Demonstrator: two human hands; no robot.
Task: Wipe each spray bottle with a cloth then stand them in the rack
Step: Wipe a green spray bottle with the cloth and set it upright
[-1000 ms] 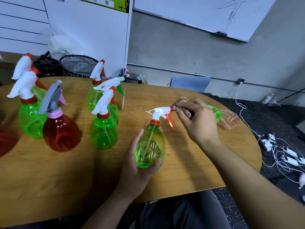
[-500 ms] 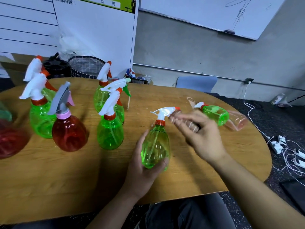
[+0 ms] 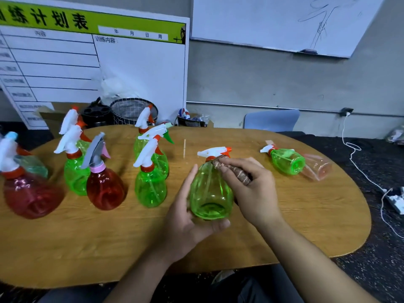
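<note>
Clearly mid-wipe, the left hand point(image 3: 188, 224) cradles the green spray bottle point(image 3: 209, 191) tilted above the table point(image 3: 87, 241) while the right hand point(image 3: 251, 189) pinches a rolled cloth point(image 3: 231, 170) at its neck, so next the cloth likely needs drawing down the body.

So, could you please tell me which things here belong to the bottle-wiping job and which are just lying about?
Job:
- clear green plastic spray bottle gripped by left hand
- rolled brown cloth in right hand
- standing green and red spray bottles
- green bottle lying on its side

Lying about:
- black mesh basket
- blue chair
- white cable
</note>
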